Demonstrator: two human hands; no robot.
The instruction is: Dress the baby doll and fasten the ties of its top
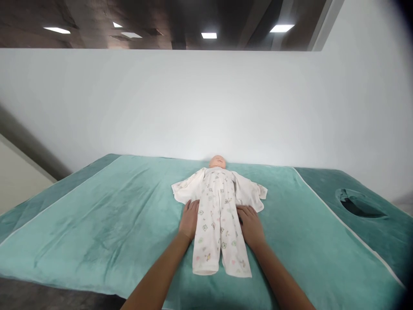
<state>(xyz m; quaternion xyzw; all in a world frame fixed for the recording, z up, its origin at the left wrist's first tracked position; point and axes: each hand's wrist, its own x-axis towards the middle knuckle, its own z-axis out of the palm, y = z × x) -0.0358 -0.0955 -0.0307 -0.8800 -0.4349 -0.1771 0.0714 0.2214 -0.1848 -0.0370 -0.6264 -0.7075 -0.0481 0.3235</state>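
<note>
A baby doll [217,162] lies on its back with its head toward the wall. A white baby top [189,187] is spread beneath or around its upper body, sleeves out to both sides. Over its front lie white baby pants [211,224] with small animal prints, legs pointing toward me. My left hand [189,220] rests flat at the left edge of the pants, fingers stretched forward near the top's hem. At the right edge, my right hand [251,223] lies with fingers extended, their tips touching the pants. The doll's body and limbs are hidden under the cloth.
A light green sheet [97,224] covers the bed, with a darker green cover [325,185] showing at its sides. An oval face hole [358,207] opens at the right. A white wall [206,103] stands behind, with a dark window [180,26] above.
</note>
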